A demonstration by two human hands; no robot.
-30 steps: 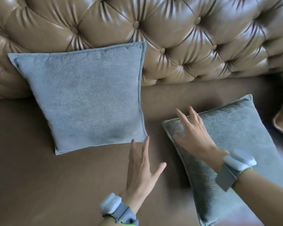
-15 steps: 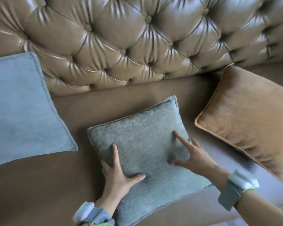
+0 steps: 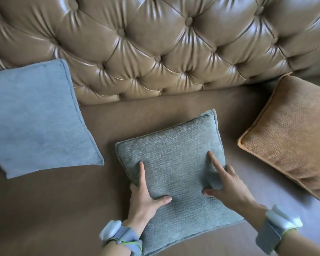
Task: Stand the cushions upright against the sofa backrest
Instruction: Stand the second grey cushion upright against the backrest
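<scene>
Gripped flat on the sofa seat (image 3: pixel 54 209): grey-green cushion (image 3: pixel 175 174), left hand (image 3: pixel 143 196) and right hand (image 3: pixel 227 187) clamping its edges; soft filling, likely to slump once raised.

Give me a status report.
Left hand, right hand gripping grey-green woven cushion, flat on seat. Tufted leather backrest clear behind it.

A home living room: tufted leather sofa (image 3: pixel 155 43) with scattered cushions (image 3: pixel 174 163).

Blue cushion (image 3: pixel 35 117): left side cut by frame edge. Orange cushion (image 3: pixel 292 133): right part cut off. Left hand (image 3: pixel 143 196): outer fingers hidden under grey-green cushion (image 3: pixel 175 163).
</scene>
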